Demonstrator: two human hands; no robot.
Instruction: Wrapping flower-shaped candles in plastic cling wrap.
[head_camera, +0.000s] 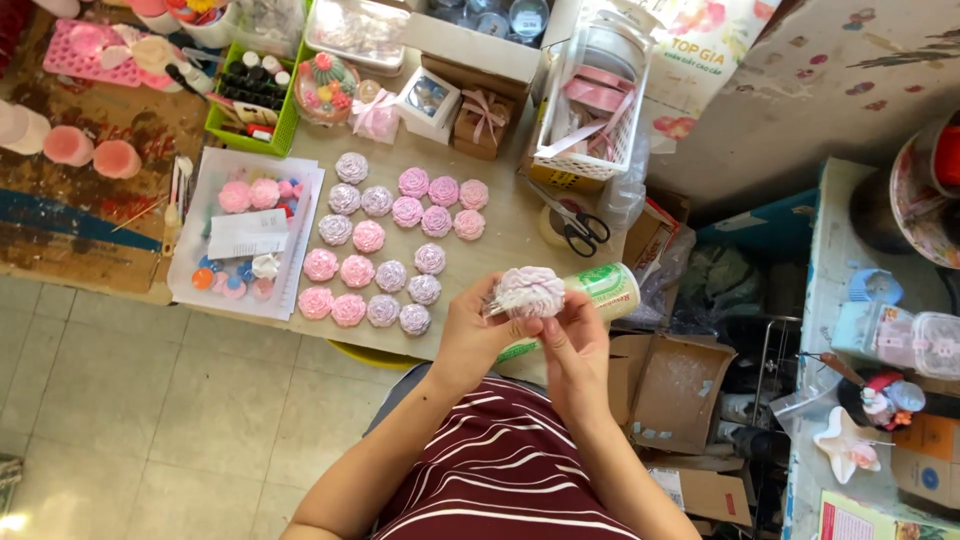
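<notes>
Pale tiles ran under the low worktop (500, 215), which was crowded from edge to edge. I counted seventeen rose-shaped casts (392, 243) laid out on it in loose rows, some pink and some pale lilac-grey, none touching the next. Two more pink ones sat on the white papers (250, 235) to their left, among small blobs of paint. One pair of black-handled scissors (580, 231) lay near the right edge, just beside one white plastic basket (590, 110) with pink ribbon in it. One green tray (250, 95) of small dark bottles stood at the back, and two little gift boxes (455, 108) — one white, one brown with a bow — stood next to it. On the brown cardboard at far left were two round pink cups (92, 152).

I held one more rose cast (530, 290) above the worktop's near edge, over my lap, in front of a green-and-white tube (600, 290) lying behind it. It was whitish with a faint pink and lilac tint, and its layered petals curled around the centre. My left hand (470, 335) gripped it from the left, fingers (488, 305) curled and pinching its side. My right hand (575, 345) came up from below — thumb and fingertips pressed against its lower right edge. Whether anything thin sat between my left fingers and the cast, I could not tell.
</notes>
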